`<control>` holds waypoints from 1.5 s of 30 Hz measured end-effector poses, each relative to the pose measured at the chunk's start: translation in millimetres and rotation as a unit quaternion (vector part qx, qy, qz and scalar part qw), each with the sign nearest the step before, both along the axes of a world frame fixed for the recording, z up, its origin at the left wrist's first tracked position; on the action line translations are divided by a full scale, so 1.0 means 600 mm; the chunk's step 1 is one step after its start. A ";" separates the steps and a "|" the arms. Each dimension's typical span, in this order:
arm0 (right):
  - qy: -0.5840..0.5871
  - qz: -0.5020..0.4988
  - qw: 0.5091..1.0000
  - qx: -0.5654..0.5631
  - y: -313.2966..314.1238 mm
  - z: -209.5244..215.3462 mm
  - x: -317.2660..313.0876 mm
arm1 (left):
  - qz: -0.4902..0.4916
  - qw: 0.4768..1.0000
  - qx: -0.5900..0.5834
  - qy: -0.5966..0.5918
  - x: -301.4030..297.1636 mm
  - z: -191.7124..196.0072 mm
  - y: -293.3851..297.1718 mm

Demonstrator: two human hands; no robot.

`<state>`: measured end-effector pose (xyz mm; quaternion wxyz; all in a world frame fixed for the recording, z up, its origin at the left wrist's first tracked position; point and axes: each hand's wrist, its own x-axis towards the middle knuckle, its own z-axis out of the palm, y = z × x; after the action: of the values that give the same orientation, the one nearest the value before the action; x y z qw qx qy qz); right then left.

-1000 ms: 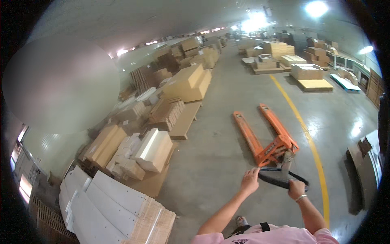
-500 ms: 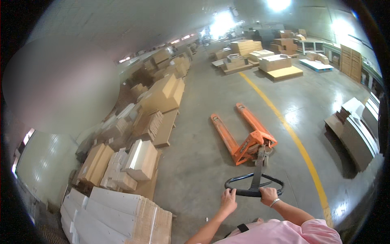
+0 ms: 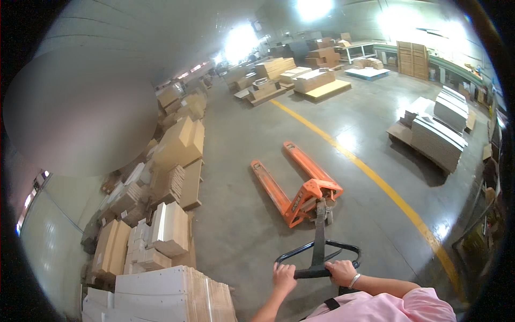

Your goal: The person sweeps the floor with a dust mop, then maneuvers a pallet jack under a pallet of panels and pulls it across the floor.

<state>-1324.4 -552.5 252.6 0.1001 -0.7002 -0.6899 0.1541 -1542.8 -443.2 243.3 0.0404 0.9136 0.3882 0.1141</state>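
A slim, silvery-white bracelet (image 3: pixel 354 279) circled the wrist just behind the right grip (image 3: pixel 341 272). Farther back along that arm came the short, loose sleeve (image 3: pixel 428 301) of a pale pink top (image 3: pixel 375 309), its cloth softly creased, spread out behind both grips. Behind the left grip (image 3: pixel 284 279) the forearm was bare. A short, flat black strap (image 3: pixel 331 303) crossed the pink cloth, behind and between the two grips; what it belonged to could not be told.
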 end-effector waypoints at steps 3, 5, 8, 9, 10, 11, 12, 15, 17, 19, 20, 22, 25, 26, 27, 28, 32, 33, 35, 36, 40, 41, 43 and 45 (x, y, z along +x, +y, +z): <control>0.006 0.022 1.000 0.002 -0.071 0.035 -0.028 | 0.008 0.999 0.001 -0.031 -0.041 0.022 -0.064; 0.008 0.037 0.999 0.016 -0.115 0.069 -0.044 | 0.010 0.999 0.003 -0.042 -0.064 0.039 -0.102; -0.015 0.057 0.997 0.056 -0.179 0.117 -0.061 | -0.006 0.990 0.045 -0.136 -0.085 0.077 -0.164; -0.023 0.063 0.995 0.075 -0.199 0.126 -0.062 | 0.004 0.988 0.044 -0.145 -0.086 0.095 -0.184; -0.031 0.069 0.993 0.094 -0.219 0.136 -0.062 | 0.015 0.987 0.043 -0.155 -0.087 0.110 -0.204; -0.039 0.076 0.990 0.116 -0.239 0.152 -0.064 | 0.008 0.981 0.071 -0.178 -0.091 0.122 -0.223; -0.043 0.074 0.990 0.115 -0.258 0.160 -0.062 | 0.007 0.981 0.070 -0.181 -0.091 0.133 -0.241; -0.058 0.069 0.981 0.171 -0.315 0.176 -0.052 | 0.025 0.973 0.102 -0.208 -0.085 0.165 -0.299; -0.066 0.086 0.971 0.214 -0.348 0.183 -0.047 | 0.032 0.971 0.112 -0.211 -0.087 0.170 -0.337; -0.062 0.097 0.972 0.206 -0.381 0.197 -0.043 | 0.048 0.970 0.125 -0.203 -0.090 0.176 -0.375; -0.056 0.111 0.972 0.198 -0.396 0.205 -0.043 | 0.043 0.971 0.124 -0.200 -0.091 0.185 -0.396; -0.057 0.119 0.970 0.206 -0.432 0.225 -0.038 | 0.058 0.974 0.126 -0.180 -0.093 0.201 -0.437; -0.050 0.125 0.970 0.204 -0.481 0.238 -0.040 | 0.068 0.970 0.131 -0.195 -0.097 0.208 -0.490; -0.041 0.126 0.965 0.228 -0.493 0.238 -0.040 | 0.066 0.970 0.128 -0.195 -0.096 0.215 -0.509; -0.032 0.127 0.959 0.252 -0.507 0.241 -0.042 | 0.071 0.968 0.139 -0.198 -0.097 0.225 -0.523; -0.033 0.125 0.960 0.250 -0.524 0.248 -0.046 | 0.076 0.965 0.150 -0.202 -0.099 0.236 -0.539; -0.048 0.113 0.957 0.264 -0.554 0.279 -0.066 | 0.063 0.967 0.147 -0.198 -0.116 0.265 -0.567; -0.061 0.115 0.954 0.270 -0.559 0.285 -0.074 | 0.070 0.966 0.152 -0.197 -0.123 0.269 -0.567; -0.078 0.102 0.956 0.265 -0.559 0.299 -0.086 | 0.086 0.966 0.151 -0.194 -0.132 0.281 -0.566; -0.100 0.093 0.956 0.261 -0.558 0.306 -0.088 | 0.081 0.967 0.146 -0.194 -0.132 0.292 -0.566; -0.126 0.090 0.950 0.270 -0.544 0.325 -0.088 | 0.084 0.970 0.130 -0.188 -0.123 0.330 -0.556; -0.126 0.081 0.948 0.281 -0.545 0.334 -0.083 | 0.090 0.971 0.131 -0.179 -0.115 0.336 -0.556; -0.110 0.071 0.941 0.311 -0.539 0.342 -0.076 | 0.100 0.973 0.122 -0.167 -0.106 0.357 -0.564; -0.123 0.063 0.940 0.313 -0.530 0.344 -0.062 | 0.101 0.976 0.101 -0.167 -0.095 0.374 -0.567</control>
<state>-1361.7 -870.2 459.0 0.2188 -0.6017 -0.7532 -0.1511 -1599.7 -783.5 467.6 0.0000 0.8371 0.4528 0.3071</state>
